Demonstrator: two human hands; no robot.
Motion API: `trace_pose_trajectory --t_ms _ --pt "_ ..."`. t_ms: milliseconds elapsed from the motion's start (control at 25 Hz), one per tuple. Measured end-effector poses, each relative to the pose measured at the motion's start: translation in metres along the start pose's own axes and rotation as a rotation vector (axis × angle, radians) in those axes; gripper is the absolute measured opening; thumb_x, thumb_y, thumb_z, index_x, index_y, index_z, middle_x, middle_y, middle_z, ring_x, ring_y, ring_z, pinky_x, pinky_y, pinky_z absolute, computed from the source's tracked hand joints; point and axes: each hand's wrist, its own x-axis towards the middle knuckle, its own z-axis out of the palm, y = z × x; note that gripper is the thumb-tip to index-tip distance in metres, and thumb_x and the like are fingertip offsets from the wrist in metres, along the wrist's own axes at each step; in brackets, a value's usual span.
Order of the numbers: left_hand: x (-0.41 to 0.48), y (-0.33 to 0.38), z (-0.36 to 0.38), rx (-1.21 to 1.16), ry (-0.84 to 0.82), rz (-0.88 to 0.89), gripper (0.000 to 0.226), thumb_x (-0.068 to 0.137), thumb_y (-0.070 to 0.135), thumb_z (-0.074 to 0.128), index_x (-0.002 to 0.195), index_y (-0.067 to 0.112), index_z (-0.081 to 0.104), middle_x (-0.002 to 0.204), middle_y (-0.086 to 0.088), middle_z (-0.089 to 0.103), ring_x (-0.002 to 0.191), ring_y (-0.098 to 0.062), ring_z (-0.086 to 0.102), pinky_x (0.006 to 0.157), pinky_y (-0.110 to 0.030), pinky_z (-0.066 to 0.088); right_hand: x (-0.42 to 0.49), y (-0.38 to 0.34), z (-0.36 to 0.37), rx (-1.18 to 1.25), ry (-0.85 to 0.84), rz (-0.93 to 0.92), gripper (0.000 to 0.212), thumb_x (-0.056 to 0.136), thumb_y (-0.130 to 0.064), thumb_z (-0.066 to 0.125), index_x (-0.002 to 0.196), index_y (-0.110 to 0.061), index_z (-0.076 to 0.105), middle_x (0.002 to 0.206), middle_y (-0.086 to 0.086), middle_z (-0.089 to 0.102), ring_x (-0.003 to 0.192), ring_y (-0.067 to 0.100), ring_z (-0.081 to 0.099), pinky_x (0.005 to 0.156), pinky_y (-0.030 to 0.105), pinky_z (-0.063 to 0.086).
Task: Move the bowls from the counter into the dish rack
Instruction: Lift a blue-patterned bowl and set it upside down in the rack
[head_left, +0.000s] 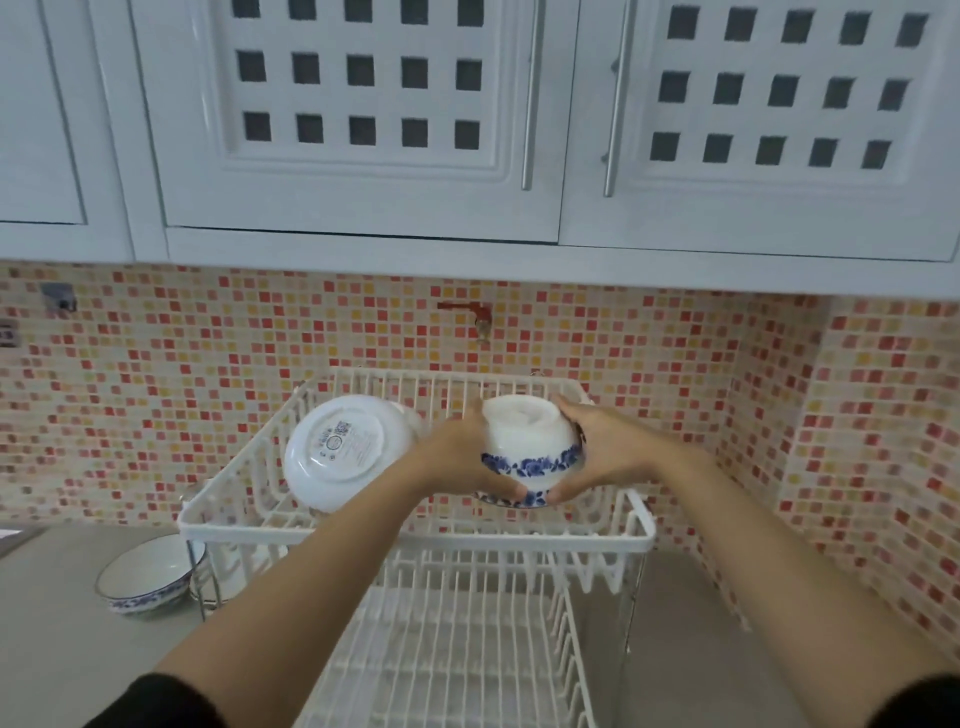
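I hold a white bowl with a blue flower band (530, 441) upside down over the upper tier of the white wire dish rack (415, 532). My left hand (462, 457) grips its left side and my right hand (597, 447) its right side. A plain white bowl (343, 452) leans on its side in the rack's upper tier to the left, its base with a printed label facing me. A third bowl with a blue rim pattern (145, 574) stands upright on the grey counter (62, 649) left of the rack.
The rack's lower tier (447, 649) of white wires stretches toward me. White wall cupboards (363, 130) hang overhead. A red tap (467, 312) juts from the mosaic tile wall behind the rack. The wall turns a corner at the right.
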Motion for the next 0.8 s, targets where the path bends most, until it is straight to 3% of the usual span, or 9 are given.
trace_pose_trajectory --t_ms 80,200,360,560,800 --pt "0.009 0.0 0.009 0.056 -0.009 -0.067 0.119 0.058 0.042 0.084 0.15 0.015 0.012 0.134 -0.003 0.053 0.119 -0.022 0.054 0.093 -0.032 0.05 0.008 0.0 0.003 -0.059 -0.03 -0.018 0.118 0.047 -0.057 0.085 0.143 -0.026 0.024 0.136 -0.007 0.05 0.109 0.013 0.051 0.089 0.029 0.047" --pt "0.015 -0.001 0.014 0.063 -0.018 -0.146 0.118 0.061 0.036 0.085 0.149 0.012 0.011 0.139 -0.003 0.047 0.124 -0.022 0.05 0.084 -0.025 0.045 0.02 0.0 0.011 -0.099 -0.053 -0.032 0.114 0.038 -0.063 0.082 0.136 -0.037 0.029 0.129 -0.01 0.054 0.11 0.015 0.055 0.089 0.038 0.051" --pt "0.017 -0.005 0.015 0.112 -0.064 -0.179 0.112 0.064 0.036 0.084 0.149 0.012 0.015 0.144 -0.002 0.041 0.13 -0.022 0.046 0.093 -0.027 0.042 0.029 0.0 0.019 -0.196 -0.11 -0.043 0.111 0.043 -0.065 0.08 0.138 -0.038 0.028 0.129 -0.009 0.057 0.11 0.018 0.057 0.088 0.038 0.051" --pt "0.015 -0.005 0.02 0.243 -0.003 -0.19 0.117 0.066 0.047 0.079 0.151 0.008 0.009 0.151 -0.014 0.025 0.137 -0.029 0.034 0.106 -0.036 0.037 0.031 0.003 0.023 -0.239 -0.026 -0.033 0.113 0.045 -0.064 0.081 0.14 -0.026 0.031 0.132 -0.001 0.053 0.113 0.022 0.055 0.089 0.039 0.051" --pt "0.015 -0.001 0.022 0.238 0.015 -0.169 0.113 0.073 0.039 0.077 0.151 0.003 0.004 0.153 -0.015 0.026 0.136 -0.03 0.038 0.102 -0.034 0.04 0.034 0.003 0.025 -0.252 -0.007 -0.038 0.107 0.044 -0.067 0.079 0.133 -0.024 0.04 0.121 0.0 0.06 0.103 0.021 0.058 0.083 0.039 0.053"
